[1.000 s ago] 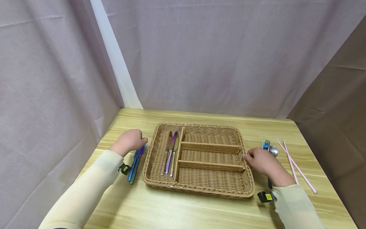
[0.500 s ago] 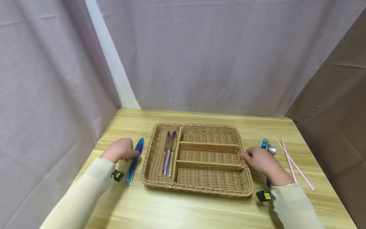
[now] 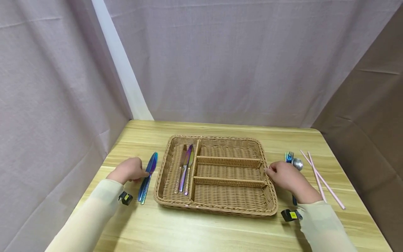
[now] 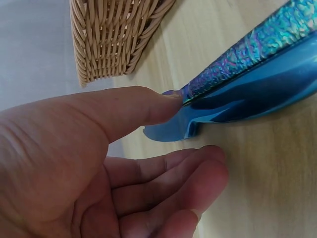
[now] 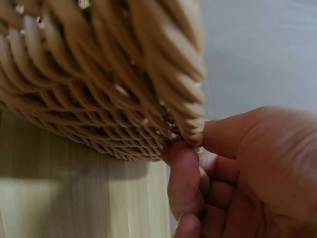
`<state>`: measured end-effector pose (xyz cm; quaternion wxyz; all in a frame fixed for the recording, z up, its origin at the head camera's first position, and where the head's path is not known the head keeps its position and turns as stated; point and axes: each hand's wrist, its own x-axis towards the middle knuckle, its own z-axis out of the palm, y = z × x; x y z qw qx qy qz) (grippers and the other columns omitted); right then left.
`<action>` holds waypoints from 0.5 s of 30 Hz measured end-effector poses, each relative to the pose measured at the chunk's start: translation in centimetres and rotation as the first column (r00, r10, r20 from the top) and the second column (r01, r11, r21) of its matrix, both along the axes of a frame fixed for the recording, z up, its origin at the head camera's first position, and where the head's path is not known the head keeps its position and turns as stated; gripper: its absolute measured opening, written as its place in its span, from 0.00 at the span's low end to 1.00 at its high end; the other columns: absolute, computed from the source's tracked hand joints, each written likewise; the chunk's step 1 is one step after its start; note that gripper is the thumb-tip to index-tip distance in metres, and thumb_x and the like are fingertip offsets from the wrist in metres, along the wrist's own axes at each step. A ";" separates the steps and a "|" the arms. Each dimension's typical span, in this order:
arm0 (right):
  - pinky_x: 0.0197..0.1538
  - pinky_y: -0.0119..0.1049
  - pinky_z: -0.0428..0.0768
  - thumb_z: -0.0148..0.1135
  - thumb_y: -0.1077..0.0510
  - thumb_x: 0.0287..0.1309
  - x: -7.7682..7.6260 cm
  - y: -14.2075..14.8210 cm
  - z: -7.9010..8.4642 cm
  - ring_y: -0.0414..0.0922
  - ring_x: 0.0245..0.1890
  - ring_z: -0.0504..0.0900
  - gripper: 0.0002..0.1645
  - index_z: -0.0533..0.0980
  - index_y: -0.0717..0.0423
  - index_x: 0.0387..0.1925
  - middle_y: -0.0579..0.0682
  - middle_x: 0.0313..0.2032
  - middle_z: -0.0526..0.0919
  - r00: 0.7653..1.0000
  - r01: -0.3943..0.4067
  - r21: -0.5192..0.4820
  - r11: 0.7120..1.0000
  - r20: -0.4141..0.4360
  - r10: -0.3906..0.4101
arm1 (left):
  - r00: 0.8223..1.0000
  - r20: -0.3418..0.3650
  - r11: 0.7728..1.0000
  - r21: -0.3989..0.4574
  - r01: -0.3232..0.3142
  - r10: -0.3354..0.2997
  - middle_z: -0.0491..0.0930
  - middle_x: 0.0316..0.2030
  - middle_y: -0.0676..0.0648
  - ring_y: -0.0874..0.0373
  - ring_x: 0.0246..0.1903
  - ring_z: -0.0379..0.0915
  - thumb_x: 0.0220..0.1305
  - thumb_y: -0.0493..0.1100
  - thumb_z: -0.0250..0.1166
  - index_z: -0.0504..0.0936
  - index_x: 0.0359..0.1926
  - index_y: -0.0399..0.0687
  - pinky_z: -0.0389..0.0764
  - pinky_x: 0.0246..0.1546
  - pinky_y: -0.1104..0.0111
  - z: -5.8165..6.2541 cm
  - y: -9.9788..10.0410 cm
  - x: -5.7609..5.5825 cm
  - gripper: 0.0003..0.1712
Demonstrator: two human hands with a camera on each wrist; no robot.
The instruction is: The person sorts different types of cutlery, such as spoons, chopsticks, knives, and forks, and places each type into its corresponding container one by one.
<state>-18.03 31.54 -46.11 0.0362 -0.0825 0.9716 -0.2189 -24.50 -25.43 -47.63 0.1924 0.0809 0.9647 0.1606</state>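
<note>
On the left of the table lie two iridescent table knives side by side: a smooth blue one (image 3: 140,193) and one with a textured handle (image 4: 247,57). My left hand (image 3: 127,169) is over them, its thumb touching the textured knife near where handle meets blade. In the left wrist view the other fingers (image 4: 173,186) bend loosely, apart from the thumb. My right hand (image 3: 286,176) pinches the right rim of a wicker cutlery basket (image 3: 217,209) between thumb and fingers. Several knives (image 3: 184,168) lie lengthwise in its left compartment.
Right of the basket lie blue forks (image 3: 289,156), partly hidden by my right hand, and a round silver spoon (image 3: 297,163). Two pink chopsticks (image 3: 327,187) cross farther right. Grey curtains (image 3: 220,70) stand around the wooden table (image 3: 176,231).
My left hand has come down and toward the person, from above the knives' far end to beside them, thumb now on one. My right hand has stayed at the basket rim.
</note>
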 end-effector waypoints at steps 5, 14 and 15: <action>0.26 0.40 0.67 0.60 0.51 0.81 0.2 -0.1 0.2 0.44 0.20 0.67 0.27 0.66 0.48 0.21 0.45 0.19 0.65 1.000 0.003 -0.011 1.000 0.008 -0.003 | 1.000 0.014 1.000 0.004 -0.005 0.005 0.80 0.15 0.47 0.60 0.14 0.67 0.69 0.49 0.75 0.82 0.18 0.44 0.70 0.20 0.68 -0.4 -0.2 -0.1 0.24; 0.27 0.40 0.67 0.60 0.52 0.81 0.1 -0.1 0.1 0.44 0.20 0.67 0.27 0.66 0.48 0.20 0.45 0.19 0.65 1.000 0.010 0.003 1.000 0.008 -0.010 | 0.999 0.040 0.999 0.048 0.010 -0.012 0.75 0.12 0.53 0.63 0.13 0.63 0.70 0.46 0.73 0.80 0.15 0.46 0.63 0.18 0.72 -0.8 -0.2 -0.2 0.25; 0.27 0.40 0.67 0.60 0.52 0.81 0.1 -0.1 0.1 0.44 0.20 0.66 0.27 0.66 0.48 0.20 0.45 0.19 0.65 1.000 0.007 0.005 1.000 0.002 -0.007 | 0.999 0.041 0.999 0.050 0.013 -0.015 0.74 0.12 0.53 0.64 0.13 0.62 0.70 0.46 0.73 0.79 0.15 0.46 0.63 0.18 0.72 -0.8 -0.2 -0.2 0.26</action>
